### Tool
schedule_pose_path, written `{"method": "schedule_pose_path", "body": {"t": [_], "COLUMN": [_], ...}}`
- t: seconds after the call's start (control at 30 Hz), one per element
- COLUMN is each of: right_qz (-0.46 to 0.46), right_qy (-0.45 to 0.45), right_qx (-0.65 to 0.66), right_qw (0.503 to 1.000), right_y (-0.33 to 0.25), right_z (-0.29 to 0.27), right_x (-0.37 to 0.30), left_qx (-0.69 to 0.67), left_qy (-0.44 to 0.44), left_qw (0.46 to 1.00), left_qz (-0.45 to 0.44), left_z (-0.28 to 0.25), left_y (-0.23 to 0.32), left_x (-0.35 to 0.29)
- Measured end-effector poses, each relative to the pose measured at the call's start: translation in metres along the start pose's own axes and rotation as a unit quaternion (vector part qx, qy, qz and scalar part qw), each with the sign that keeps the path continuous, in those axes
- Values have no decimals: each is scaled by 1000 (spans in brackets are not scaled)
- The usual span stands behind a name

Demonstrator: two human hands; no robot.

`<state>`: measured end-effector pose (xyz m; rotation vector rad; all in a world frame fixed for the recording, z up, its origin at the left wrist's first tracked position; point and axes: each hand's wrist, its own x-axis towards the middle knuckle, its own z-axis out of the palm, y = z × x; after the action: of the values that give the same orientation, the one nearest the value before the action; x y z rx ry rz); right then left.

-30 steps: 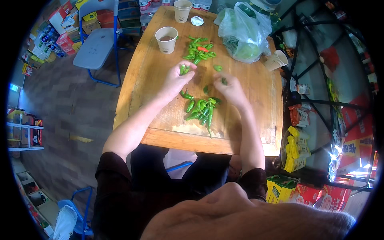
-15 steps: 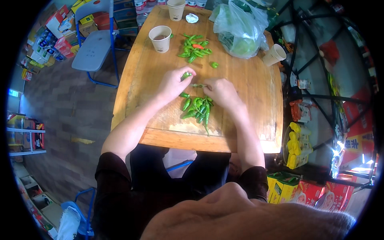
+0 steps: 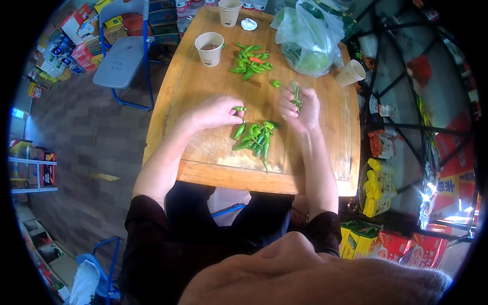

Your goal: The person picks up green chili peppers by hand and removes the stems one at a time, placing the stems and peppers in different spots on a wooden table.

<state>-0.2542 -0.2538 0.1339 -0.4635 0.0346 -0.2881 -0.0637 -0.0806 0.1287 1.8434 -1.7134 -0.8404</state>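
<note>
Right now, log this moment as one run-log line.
left hand: pinching small green chili | right hand: holding green chili stems | near pile: between hands | far pile: by paper cup | surface: wooden table

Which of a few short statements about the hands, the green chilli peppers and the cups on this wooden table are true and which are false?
1. The left hand pinches a small green chilli pepper at its fingertips. True.
2. The right hand lies flat and empty on the light wooden table. False: it is raised and holds thin green stems.
3. A loose pile of green chilli peppers lies between the hands. True.
4. The paper cup with brown liquid has tipped over. False: it stands upright.
5. The farther chilli heap includes one red pepper. True.
6. The clear plastic bag of greens sits on the blue folding chair. False: it sits on the table.
</note>
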Motion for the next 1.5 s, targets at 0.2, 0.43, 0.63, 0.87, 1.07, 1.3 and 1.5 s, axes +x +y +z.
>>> {"method": "schedule_pose_path", "body": {"t": [0.2,0.43,0.63,0.87,1.07,1.3,1.5], "right_qz": [-9,0,-21,12,195,143,110], "right_qy": [94,160,148,132,48,-12,72], "right_qx": [-71,-204,-265,-346,-604,-833,-798], "right_qw": [993,966,953,929,771,534,588], "right_y": [2,4,-1,-17,-29,-5,2], "right_z": [-4,5,4,4,20,9,3], "right_x": [2,3,2,-9,-25,-20,-11], "left_qx": [-461,-682,-371,211,229,207,89], "left_qy": [86,-13,251,411,391,452,449], "left_qw": [883,727,892,886,891,864,881], "left_qz": [-37,-81,-56,32,21,74,121], "left_z": [8,6,14,13,9,18,26], "left_y": [-22,-33,-47,-39,-43,-36,-9], "left_x": [15,16,30,66,69,53,40]}}
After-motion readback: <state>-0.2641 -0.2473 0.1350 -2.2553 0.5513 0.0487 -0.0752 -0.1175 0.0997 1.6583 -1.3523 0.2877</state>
